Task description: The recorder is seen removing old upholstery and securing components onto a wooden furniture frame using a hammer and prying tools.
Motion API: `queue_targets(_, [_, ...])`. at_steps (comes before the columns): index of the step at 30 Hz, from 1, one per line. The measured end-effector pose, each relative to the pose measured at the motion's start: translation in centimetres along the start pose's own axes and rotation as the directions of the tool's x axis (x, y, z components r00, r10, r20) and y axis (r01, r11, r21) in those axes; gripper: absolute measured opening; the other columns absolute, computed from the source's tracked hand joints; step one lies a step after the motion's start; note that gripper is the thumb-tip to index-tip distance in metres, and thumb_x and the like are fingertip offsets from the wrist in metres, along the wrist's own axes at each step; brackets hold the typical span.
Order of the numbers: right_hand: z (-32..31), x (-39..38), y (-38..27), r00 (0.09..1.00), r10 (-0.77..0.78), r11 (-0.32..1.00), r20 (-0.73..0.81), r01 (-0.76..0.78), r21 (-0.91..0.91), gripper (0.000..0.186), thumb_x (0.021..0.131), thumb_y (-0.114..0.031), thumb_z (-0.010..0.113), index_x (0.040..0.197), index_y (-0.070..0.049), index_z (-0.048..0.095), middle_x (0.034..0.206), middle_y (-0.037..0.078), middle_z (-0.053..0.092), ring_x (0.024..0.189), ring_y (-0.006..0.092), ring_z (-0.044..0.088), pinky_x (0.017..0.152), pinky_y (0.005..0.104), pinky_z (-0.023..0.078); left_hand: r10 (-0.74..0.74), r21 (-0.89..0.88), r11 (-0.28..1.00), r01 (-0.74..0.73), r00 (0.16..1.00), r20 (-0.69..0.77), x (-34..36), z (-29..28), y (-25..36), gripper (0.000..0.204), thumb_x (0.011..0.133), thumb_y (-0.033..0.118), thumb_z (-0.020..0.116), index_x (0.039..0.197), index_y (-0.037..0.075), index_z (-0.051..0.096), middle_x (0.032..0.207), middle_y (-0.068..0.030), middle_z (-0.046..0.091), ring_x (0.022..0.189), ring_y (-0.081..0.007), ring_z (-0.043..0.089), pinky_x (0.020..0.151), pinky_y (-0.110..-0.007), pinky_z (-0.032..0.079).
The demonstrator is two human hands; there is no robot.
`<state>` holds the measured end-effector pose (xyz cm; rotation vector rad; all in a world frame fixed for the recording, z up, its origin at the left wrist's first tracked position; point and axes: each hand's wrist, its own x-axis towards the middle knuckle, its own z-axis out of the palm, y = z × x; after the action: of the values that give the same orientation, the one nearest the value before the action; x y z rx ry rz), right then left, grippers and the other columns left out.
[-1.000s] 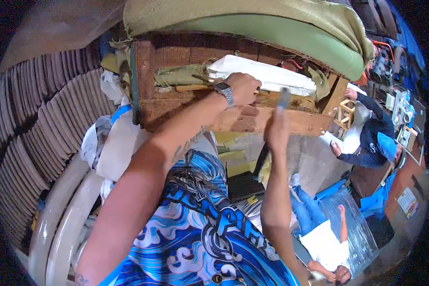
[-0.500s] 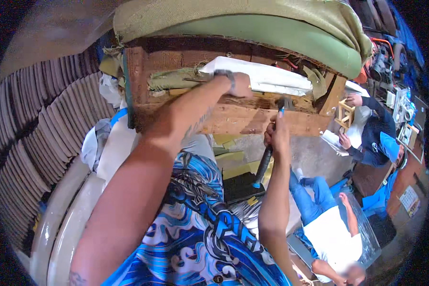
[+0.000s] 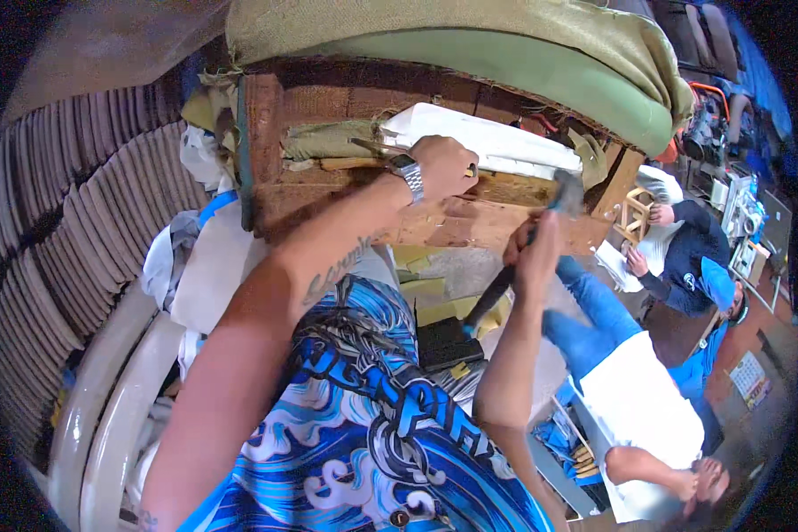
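Note:
Against the wooden frame (image 3: pixel 363 206) of a piece of furniture, my left hand (image 3: pixel 443 164) is closed in a pinch. A small dark bit with a yellow spot shows at its fingertips, too small to name. My right hand (image 3: pixel 534 241) is wrapped round the dark handle of a hammer (image 3: pixel 488 301). The hammer's head, blurred, is up by the right part of the frame, apart from my left hand. A folded white sheet (image 3: pixel 496 146) lies along the inside of the frame, just beyond my left hand. Green foam (image 3: pixel 514 84) and tan burlap (image 3: pixel 417 31) cover the far top.
Stacked grey-brown folded material (image 3: pixel 106 204) fills the left, with plastic-wrapped curved pieces (image 3: pixel 120 417) below it. At lower right is a person in a white shirt (image 3: pixel 638 399). Farther right, a person in a blue cap (image 3: pixel 718 279) holds a small wooden frame (image 3: pixel 634 213).
The hammer has swung right, its head now farther from my left hand. My left hand has turned, its wrist coming lower. The person in the white shirt has shifted, arms now lower.

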<state>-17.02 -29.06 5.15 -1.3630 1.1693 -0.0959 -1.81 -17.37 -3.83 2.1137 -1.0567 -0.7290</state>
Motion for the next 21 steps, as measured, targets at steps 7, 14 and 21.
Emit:
queue_targets(7, [4.5,1.7,0.2,0.961,-0.071,0.55,0.269,0.262,-0.793,0.045,0.098,-0.038,0.03,0.099,0.0,0.053,0.082,0.024,0.06,0.079,0.038,0.058,0.076,0.0439,0.045,0.102,0.044,0.994,-0.099,0.993,-0.059,1.0,1.1,-1.3,0.025,0.072,0.031,0.063,0.085,0.011,0.066,0.076,-0.0151,0.065,0.074,-0.0342,0.063,0.069,-0.046,0.051])
queue_targets(14, [1.8,4.7,2.2,0.998,-0.039,0.759,0.045,0.059,-0.648,0.051,0.098,-0.045,0.028,0.106,-0.001,0.05,0.086,0.02,0.056,0.079,0.0335,0.054,0.069,0.0404,0.043,-0.178,0.1,0.981,0.165,0.973,0.143,2.1,1.3,-0.9,0.027,0.072,0.031,0.063,0.085,0.008,0.067,0.082,-0.0175,0.066,0.08,-0.0334,0.065,0.074,-0.044,0.052])
queue_targets(21, [-0.1,5.9,6.3,0.909,0.349,0.799,0.228,-0.162,-0.579,0.053,0.096,-0.051,0.029,0.109,-0.003,0.047,0.08,0.013,0.05,0.072,0.0256,0.05,0.065,0.035,0.04,-0.114,-0.023,0.989,0.149,0.839,0.532,4.9,2.1,-3.2,0.028,0.068,0.027,0.062,0.073,0.0,0.068,0.071,-0.0199,0.065,0.062,-0.0271,0.063,0.062,-0.04,0.051])
